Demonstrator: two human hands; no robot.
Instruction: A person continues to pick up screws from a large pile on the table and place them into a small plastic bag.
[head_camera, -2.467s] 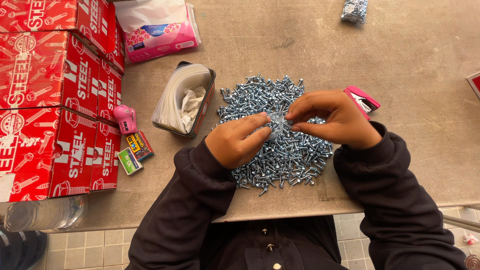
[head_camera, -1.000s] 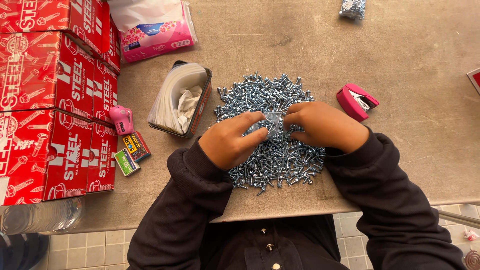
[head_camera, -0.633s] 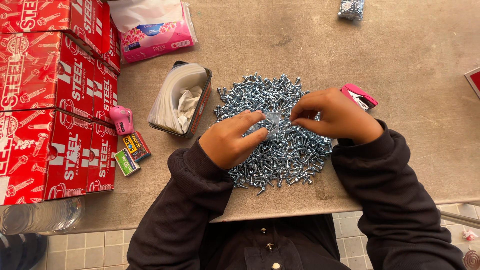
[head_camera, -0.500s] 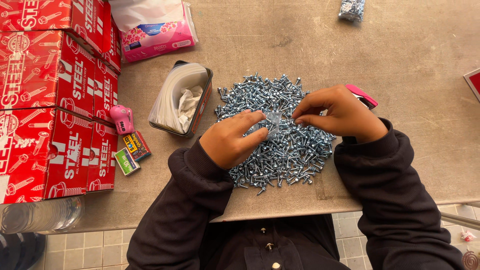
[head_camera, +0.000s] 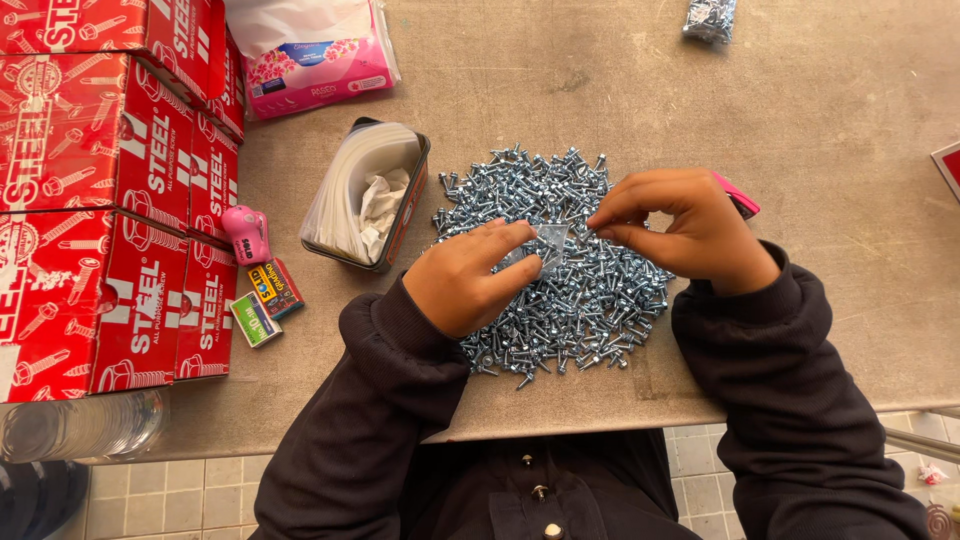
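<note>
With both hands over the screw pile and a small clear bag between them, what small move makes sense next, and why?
Probably the right hand should drop its pinched screws into the small clear bag that the left hand holds at the mouth. The right fingertips are pinched together just beside the bag, above the pile of screws, so only a short move left is needed.

A worn grey-brown table (head_camera: 820, 120) fills the view under soft, even light, and pale square floor tiles (head_camera: 190, 495) show below its near edge.

pink case (head_camera: 737, 194) mostly hidden behind right hand (head_camera: 688, 230), red boxes (head_camera: 95, 190) cut off
</note>
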